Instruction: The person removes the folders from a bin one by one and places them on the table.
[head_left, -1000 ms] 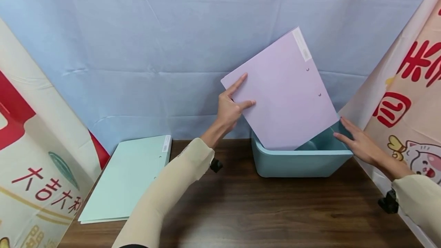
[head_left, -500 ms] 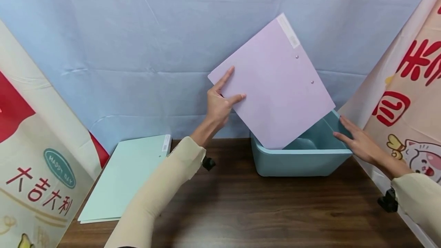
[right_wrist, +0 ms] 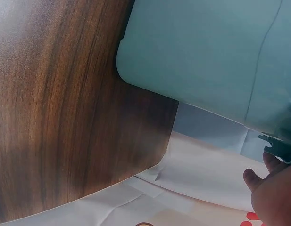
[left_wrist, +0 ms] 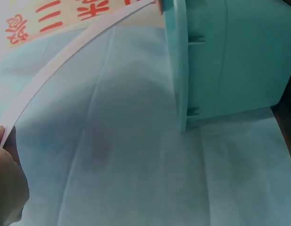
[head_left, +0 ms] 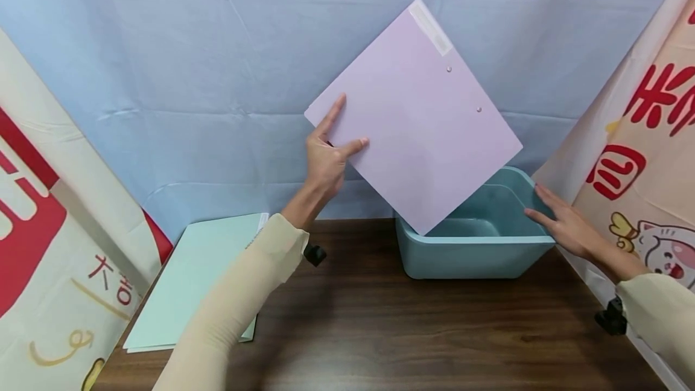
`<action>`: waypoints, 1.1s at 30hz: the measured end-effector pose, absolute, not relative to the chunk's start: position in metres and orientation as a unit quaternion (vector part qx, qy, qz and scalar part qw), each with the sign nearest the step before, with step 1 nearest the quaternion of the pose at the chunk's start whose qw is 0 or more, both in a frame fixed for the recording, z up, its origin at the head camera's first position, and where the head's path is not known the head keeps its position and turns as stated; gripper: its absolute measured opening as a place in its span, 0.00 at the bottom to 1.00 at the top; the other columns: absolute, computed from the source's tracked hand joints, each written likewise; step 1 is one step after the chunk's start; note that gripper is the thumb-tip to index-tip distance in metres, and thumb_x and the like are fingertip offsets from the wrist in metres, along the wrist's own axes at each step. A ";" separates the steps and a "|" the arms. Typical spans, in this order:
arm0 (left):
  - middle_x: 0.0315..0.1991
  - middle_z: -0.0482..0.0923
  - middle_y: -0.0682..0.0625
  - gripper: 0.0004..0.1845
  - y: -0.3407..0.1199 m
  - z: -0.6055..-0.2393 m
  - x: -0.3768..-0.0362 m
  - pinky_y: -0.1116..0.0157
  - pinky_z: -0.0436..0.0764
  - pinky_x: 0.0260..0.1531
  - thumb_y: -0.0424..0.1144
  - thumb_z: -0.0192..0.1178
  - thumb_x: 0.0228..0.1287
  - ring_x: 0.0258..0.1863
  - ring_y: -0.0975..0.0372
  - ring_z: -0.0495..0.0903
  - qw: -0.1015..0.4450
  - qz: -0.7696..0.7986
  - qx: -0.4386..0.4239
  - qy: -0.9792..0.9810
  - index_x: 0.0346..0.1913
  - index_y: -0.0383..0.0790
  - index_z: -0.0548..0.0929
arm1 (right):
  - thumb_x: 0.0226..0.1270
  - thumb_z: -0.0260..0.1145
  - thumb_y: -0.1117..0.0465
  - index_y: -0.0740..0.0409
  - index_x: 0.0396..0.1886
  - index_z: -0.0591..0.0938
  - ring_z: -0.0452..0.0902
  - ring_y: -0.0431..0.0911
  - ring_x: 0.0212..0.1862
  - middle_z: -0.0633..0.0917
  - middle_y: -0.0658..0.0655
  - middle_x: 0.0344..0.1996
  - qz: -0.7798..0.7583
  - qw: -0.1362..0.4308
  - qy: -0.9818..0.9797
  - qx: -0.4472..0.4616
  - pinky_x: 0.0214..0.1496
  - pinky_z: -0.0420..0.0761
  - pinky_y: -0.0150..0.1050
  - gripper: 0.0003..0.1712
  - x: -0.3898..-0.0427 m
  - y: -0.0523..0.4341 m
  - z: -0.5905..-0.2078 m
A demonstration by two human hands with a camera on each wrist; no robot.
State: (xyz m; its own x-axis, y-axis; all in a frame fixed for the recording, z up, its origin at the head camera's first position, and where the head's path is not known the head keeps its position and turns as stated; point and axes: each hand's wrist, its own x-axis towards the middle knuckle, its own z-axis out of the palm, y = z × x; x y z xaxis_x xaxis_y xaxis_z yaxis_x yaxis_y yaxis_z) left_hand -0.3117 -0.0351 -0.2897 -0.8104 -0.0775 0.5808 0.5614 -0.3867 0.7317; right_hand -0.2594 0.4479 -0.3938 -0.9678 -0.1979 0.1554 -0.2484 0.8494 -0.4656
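Observation:
A flat light purple file folder [head_left: 418,119] with a white label and two rivets is tilted in the air at the left end of a blue-green plastic bin [head_left: 478,258]. Its lowest corner overlaps the bin's front left rim. My left hand [head_left: 326,158] grips the folder's lower left edge, thumb and one finger spread on the near face. In the left wrist view the folder [left_wrist: 55,66] shows edge-on as a thin, bowed strip. At the bin's right end, my right hand [head_left: 567,225] holds the rim, thumb over the inside and other fingers outside.
Pale green folders [head_left: 201,282] lie stacked on the left of the dark wooden table [head_left: 412,330], partly behind my left sleeve. A blue cloth [head_left: 260,77] hangs behind, and printed cloths [head_left: 651,155] close off both sides.
The purple folder has risen and shifted left with my left hand, tilting more and uncovering more of the bin's inside. My right hand has stayed at the bin's rim.

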 end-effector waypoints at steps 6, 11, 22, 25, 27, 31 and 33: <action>0.74 0.75 0.59 0.52 -0.045 -0.285 -0.310 0.59 0.80 0.66 0.07 0.71 0.47 0.70 0.63 0.76 0.212 -0.802 -0.234 -0.506 0.76 0.45 0.76 | 0.87 0.52 0.47 0.58 0.87 0.37 0.37 0.80 0.80 0.42 0.76 0.83 0.250 0.052 -0.960 0.113 0.71 0.41 0.84 0.47 -0.258 0.448 -0.395; 0.75 0.73 0.59 0.52 -0.055 -0.283 -0.307 0.59 0.81 0.64 0.07 0.70 0.47 0.69 0.61 0.76 0.216 -0.803 -0.238 -0.502 0.77 0.45 0.75 | 0.87 0.52 0.47 0.59 0.87 0.37 0.37 0.79 0.80 0.42 0.76 0.83 0.252 0.054 -0.960 0.115 0.71 0.41 0.84 0.47 -0.259 0.448 -0.395; 0.76 0.73 0.54 0.53 -0.080 -0.284 -0.302 0.61 0.85 0.57 0.07 0.69 0.48 0.65 0.57 0.78 0.210 -0.805 -0.236 -0.502 0.78 0.43 0.73 | 0.87 0.52 0.48 0.59 0.87 0.37 0.36 0.78 0.81 0.41 0.75 0.84 0.251 0.056 -0.959 0.119 0.72 0.41 0.83 0.47 -0.259 0.447 -0.396; 0.76 0.72 0.54 0.53 -0.086 -0.284 -0.301 0.60 0.86 0.57 0.06 0.69 0.47 0.66 0.56 0.78 0.208 -0.804 -0.229 -0.507 0.78 0.45 0.73 | 0.87 0.52 0.48 0.59 0.87 0.37 0.36 0.78 0.81 0.41 0.75 0.83 0.252 0.057 -0.959 0.118 0.72 0.40 0.83 0.47 -0.259 0.447 -0.396; 0.77 0.72 0.54 0.53 -0.090 -0.284 -0.300 0.60 0.85 0.58 0.06 0.68 0.48 0.67 0.56 0.77 0.206 -0.805 -0.227 -0.508 0.78 0.45 0.73 | 0.87 0.52 0.48 0.59 0.87 0.37 0.36 0.79 0.81 0.41 0.75 0.83 0.252 0.059 -0.959 0.117 0.72 0.41 0.83 0.47 -0.259 0.447 -0.396; 0.77 0.71 0.53 0.53 -0.099 -0.287 -0.296 0.63 0.85 0.58 0.06 0.68 0.48 0.69 0.56 0.76 0.203 -0.805 -0.226 -0.510 0.78 0.44 0.73 | 0.87 0.52 0.48 0.59 0.87 0.37 0.37 0.78 0.81 0.42 0.75 0.83 0.252 0.064 -0.958 0.119 0.73 0.41 0.82 0.47 -0.258 0.447 -0.396; 0.77 0.71 0.51 0.53 -0.104 -0.288 -0.295 0.64 0.85 0.56 0.05 0.67 0.48 0.68 0.56 0.76 0.201 -0.804 -0.225 -0.513 0.78 0.43 0.72 | 0.87 0.52 0.48 0.59 0.87 0.37 0.37 0.78 0.81 0.42 0.75 0.83 0.251 0.064 -0.958 0.120 0.74 0.41 0.81 0.47 -0.257 0.446 -0.396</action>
State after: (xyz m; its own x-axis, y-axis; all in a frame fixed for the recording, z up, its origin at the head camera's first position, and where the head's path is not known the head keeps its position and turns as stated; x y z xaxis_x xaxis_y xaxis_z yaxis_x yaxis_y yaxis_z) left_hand -0.2948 -0.1037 -0.2881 -0.8173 -0.0925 0.5687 0.5548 -0.3930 0.7333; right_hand -0.2573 0.4465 -0.3956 -0.9630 -0.1970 0.1838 -0.2618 0.8449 -0.4664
